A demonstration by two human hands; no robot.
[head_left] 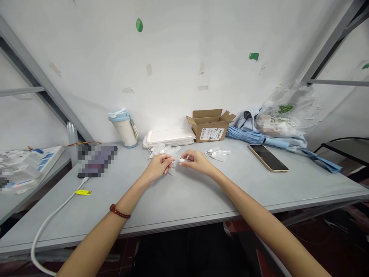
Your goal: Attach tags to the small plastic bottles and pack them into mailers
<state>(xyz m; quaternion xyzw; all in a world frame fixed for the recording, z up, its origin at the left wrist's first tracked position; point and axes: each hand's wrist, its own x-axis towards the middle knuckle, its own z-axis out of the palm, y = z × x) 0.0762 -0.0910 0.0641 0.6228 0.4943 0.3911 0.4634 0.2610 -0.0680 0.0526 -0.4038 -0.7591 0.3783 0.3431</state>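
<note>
Here, left hand (158, 166), right hand (196, 160), white piece (182, 160) between

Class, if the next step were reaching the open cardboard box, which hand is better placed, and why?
Probably the right hand: it is nearer the cardboard box, which stands beyond it, while the left hand is farther across.
</note>
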